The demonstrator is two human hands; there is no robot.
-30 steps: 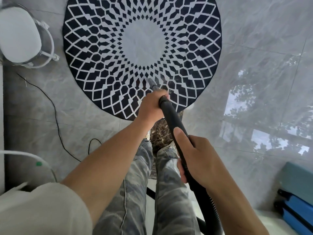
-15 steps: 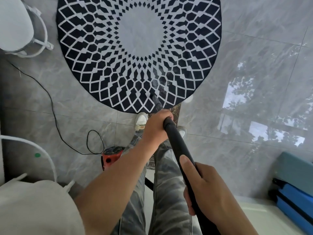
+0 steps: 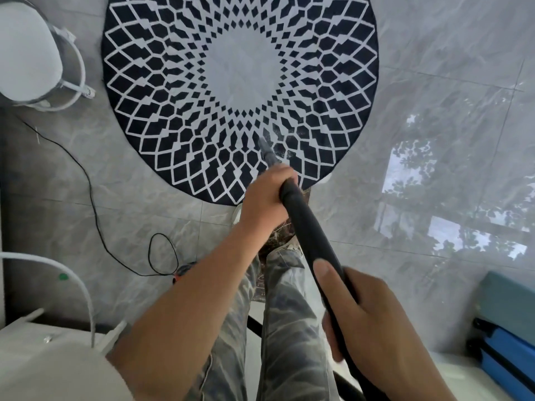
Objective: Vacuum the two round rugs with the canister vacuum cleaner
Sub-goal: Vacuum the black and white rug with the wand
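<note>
A round rug is seen lying flat on the grey tiled floor. It is dark navy, with a white lattice of diamonds radiating from a plain pale centre. The grey nozzle of the vacuum is pointed down onto the pattern, between that centre and the rug's near edge, where pale specks are scattered. The black wand is gripped by both hands. The left hand is curled round its far end, just behind the nozzle. The right hand is wrapped round it nearer the body, with the thumb laid straight along the tube. A white stool is placed beside the rug's left edge, and a thin black cord is trailed across the floor.
</note>
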